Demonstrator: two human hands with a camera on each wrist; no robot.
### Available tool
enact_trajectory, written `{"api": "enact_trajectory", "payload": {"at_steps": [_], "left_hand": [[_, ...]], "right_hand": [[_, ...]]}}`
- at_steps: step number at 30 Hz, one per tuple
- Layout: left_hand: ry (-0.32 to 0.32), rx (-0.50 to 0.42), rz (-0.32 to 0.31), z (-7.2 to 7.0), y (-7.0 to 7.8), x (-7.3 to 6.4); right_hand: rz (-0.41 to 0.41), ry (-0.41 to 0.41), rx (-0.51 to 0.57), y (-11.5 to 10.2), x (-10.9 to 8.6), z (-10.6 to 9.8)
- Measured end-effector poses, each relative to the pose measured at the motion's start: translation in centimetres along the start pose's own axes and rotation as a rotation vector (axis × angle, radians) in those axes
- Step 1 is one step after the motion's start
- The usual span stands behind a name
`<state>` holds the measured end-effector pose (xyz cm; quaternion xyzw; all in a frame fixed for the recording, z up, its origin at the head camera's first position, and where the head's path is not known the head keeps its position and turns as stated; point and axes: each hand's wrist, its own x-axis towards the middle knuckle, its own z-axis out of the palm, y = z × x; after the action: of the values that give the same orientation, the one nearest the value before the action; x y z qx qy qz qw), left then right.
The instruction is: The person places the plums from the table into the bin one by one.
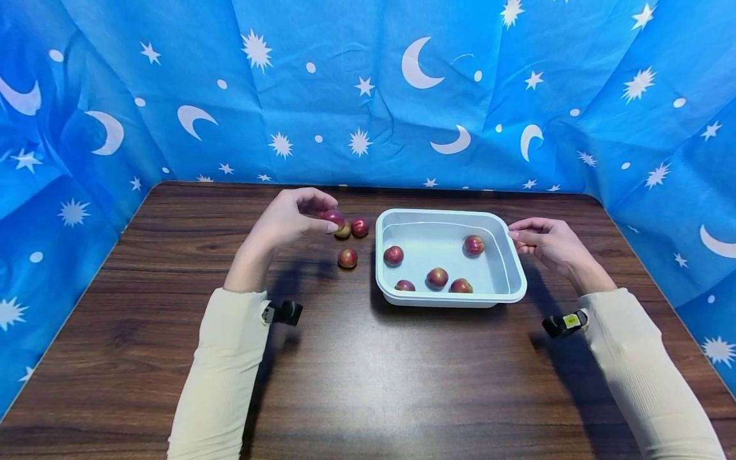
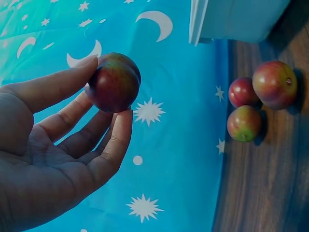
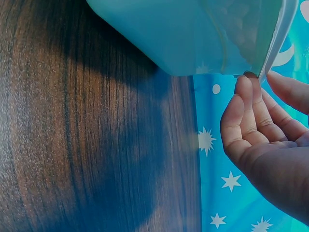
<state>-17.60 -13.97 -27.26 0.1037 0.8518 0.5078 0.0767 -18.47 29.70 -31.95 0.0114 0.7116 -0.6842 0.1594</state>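
A dark red plum (image 2: 115,83) is pinched between the thumb and fingertips of my left hand (image 1: 285,219), raised over the table to the left of a white plastic container. Three more plums lie on the wood by that hand: one (image 1: 360,227) beside it, one (image 1: 343,231) partly hidden behind the held plum, and one (image 1: 347,258) nearer me. Several plums, such as this one (image 1: 437,278), sit spread inside the container (image 1: 448,298). At its right end, my right hand (image 1: 545,243) grips the rim between thumb and fingers.
The dark wooden table (image 1: 402,383) extends in front of the container and to both sides. Behind it and at its sides hangs a blue cloth (image 1: 345,96) with white moons and stars. Each wrist carries a small black camera on a strap.
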Motion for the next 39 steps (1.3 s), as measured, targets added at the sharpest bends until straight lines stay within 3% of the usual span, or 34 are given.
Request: {"api": "enact_trajectory", "payload": {"at_steps": [25, 39], "left_hand": [[-0.014, 0.012, 0.043, 0.8, 3.3, 1.2], [-0.055, 0.044, 0.083, 2.6, 4.7, 2.1]], "right_hand": [[-0.020, -0.006, -0.015, 0.0, 0.1, 0.1], [-0.024, -0.010, -0.029, 0.0, 0.1, 0.0]]}}
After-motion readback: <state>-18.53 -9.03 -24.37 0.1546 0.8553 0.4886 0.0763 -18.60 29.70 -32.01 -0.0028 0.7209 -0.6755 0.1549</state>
